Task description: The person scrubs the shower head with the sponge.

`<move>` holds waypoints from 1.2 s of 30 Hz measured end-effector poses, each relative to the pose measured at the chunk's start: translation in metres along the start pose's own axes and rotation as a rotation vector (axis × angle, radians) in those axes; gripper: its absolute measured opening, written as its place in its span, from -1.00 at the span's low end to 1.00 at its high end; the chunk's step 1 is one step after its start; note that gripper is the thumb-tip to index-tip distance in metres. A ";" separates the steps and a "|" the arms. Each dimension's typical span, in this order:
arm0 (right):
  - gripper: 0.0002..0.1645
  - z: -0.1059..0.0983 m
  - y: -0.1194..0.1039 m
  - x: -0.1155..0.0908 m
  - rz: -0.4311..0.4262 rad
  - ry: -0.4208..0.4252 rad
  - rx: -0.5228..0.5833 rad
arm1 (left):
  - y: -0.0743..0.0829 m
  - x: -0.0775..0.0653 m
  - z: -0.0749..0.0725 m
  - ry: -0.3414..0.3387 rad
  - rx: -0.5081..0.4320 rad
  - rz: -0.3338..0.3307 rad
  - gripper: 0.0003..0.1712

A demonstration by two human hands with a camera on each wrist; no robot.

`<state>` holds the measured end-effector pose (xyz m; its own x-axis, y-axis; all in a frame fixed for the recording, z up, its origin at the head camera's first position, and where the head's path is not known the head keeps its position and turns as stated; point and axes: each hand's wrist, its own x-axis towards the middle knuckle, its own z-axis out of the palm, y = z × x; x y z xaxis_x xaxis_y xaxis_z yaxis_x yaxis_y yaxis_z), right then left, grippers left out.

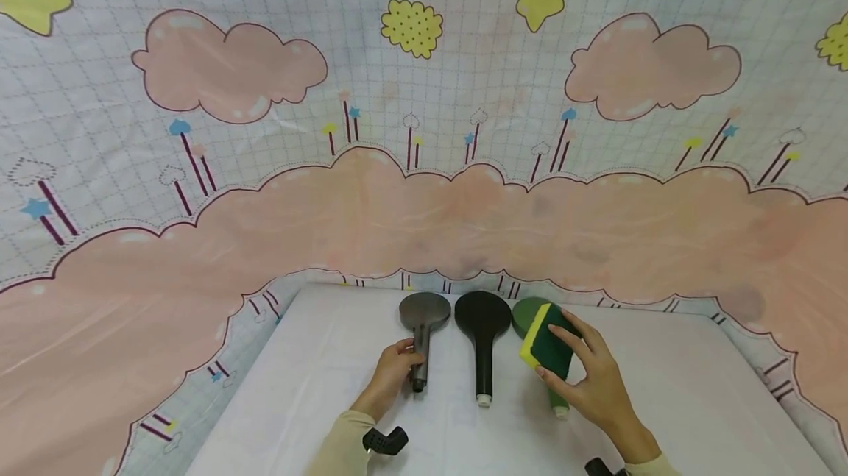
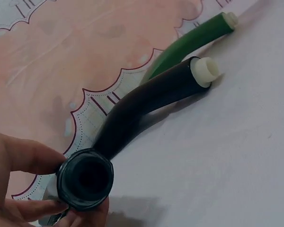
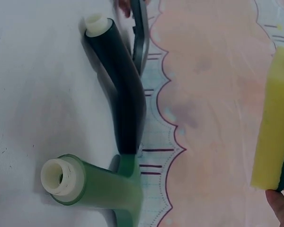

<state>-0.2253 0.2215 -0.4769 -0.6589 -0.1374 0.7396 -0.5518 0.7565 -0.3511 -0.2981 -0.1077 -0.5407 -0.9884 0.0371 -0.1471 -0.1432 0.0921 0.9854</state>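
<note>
My left hand point(image 1: 387, 377) grips the handle of a grey shower head point(image 1: 425, 311), its round head pointing away from me. In the left wrist view the hollow dark end of that handle point(image 2: 87, 179) faces the camera, with fingers around it. A yellow and green scouring sponge point(image 1: 553, 349) is pinched between the thumb and fingers of my right hand point(image 1: 601, 388). Behind the sponge in the head view, partly covered, lies a green shower head point(image 1: 525, 313). A black shower head point(image 1: 483, 314) lies between the other two, untouched.
A white tabletop point(image 1: 291, 388) carries the shower heads near its far edge. Beyond it hangs a cloth point(image 1: 411, 222) printed with clouds and stars. The black and green handles point(image 3: 104, 187) end in pale threaded connectors.
</note>
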 end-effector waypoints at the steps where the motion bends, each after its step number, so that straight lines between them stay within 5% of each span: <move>1: -0.07 0.000 0.000 0.000 -0.002 0.001 0.000 | 0.001 0.000 0.000 -0.014 -0.025 -0.010 -0.33; 7: -0.08 0.002 -0.001 0.003 -0.001 0.009 -0.016 | 0.000 0.000 -0.002 -0.069 -0.140 -0.033 -0.38; 19: -0.07 0.000 -0.011 0.013 -0.005 0.000 -0.017 | -0.002 -0.003 0.003 -0.032 -0.257 -0.002 -0.32; 36: -0.06 -0.003 -0.028 0.019 0.008 0.031 0.024 | 0.037 -0.034 0.013 -0.102 -0.329 0.113 -0.30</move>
<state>-0.2212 0.1998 -0.4513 -0.6473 -0.1110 0.7541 -0.5590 0.7417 -0.3706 -0.2693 -0.0930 -0.5008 -0.9912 0.1294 -0.0276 -0.0587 -0.2431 0.9682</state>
